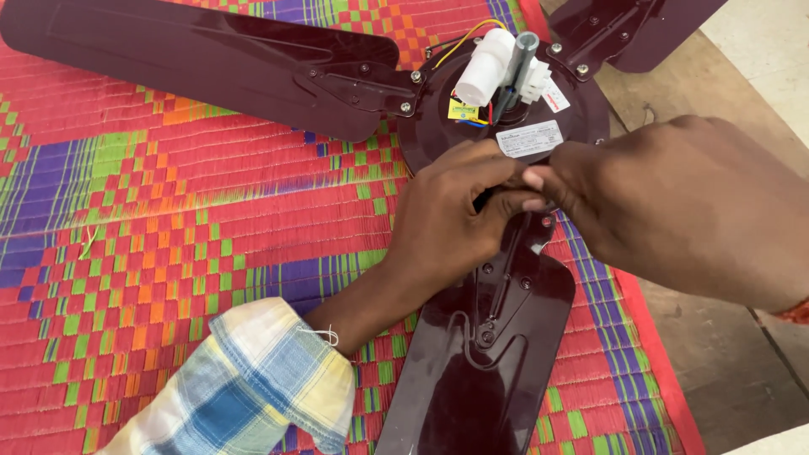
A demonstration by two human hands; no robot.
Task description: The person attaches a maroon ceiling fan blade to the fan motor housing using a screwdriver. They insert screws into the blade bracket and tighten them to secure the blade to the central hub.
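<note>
Ceiling fan (506, 126) on woven mat (168, 211), mat on floor (725, 354)

One ceiling fan (506, 126) lies on one woven mat (168, 211), and three maroon blades (480, 354) are in view, one of them cut off by the frame's upper right edge. The motor housing carries one white capacitor (484, 67) and one metal shaft (518, 63). Two hands (455, 219) meet at the hub.

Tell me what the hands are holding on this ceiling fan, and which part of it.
Both the left hand and right hand meet at the near fan blade, at its bracket end beside the motor housing; the exact grip is hidden.
</note>
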